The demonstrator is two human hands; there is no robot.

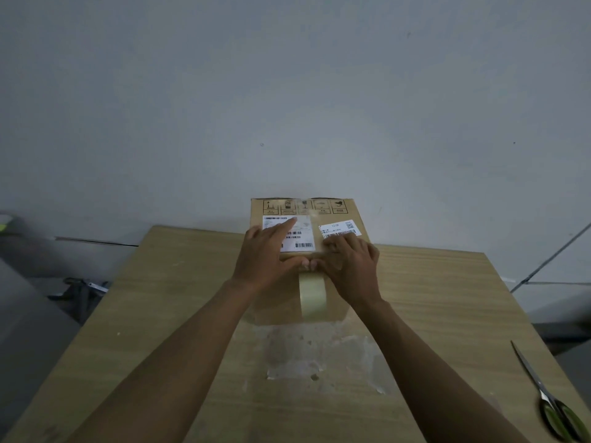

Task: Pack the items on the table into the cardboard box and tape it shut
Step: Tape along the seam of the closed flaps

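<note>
Pressing on a closed box (337,302) at the table's (447,298) far edge, the left hand (265,254) lies flat, the right hand (348,260) rests loosely bent, holding nothing, thumbs meeting above tape (312,295) on the front, scissors (543,394) far right.

A bare packing workroom: plain grey wall (287,91), scuffed wooden table (431,298), scissors (550,401), labelled cardboard box (275,305).

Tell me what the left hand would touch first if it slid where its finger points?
Probably the shiny tape strip across the box top; the left hand rests on the white label.
</note>
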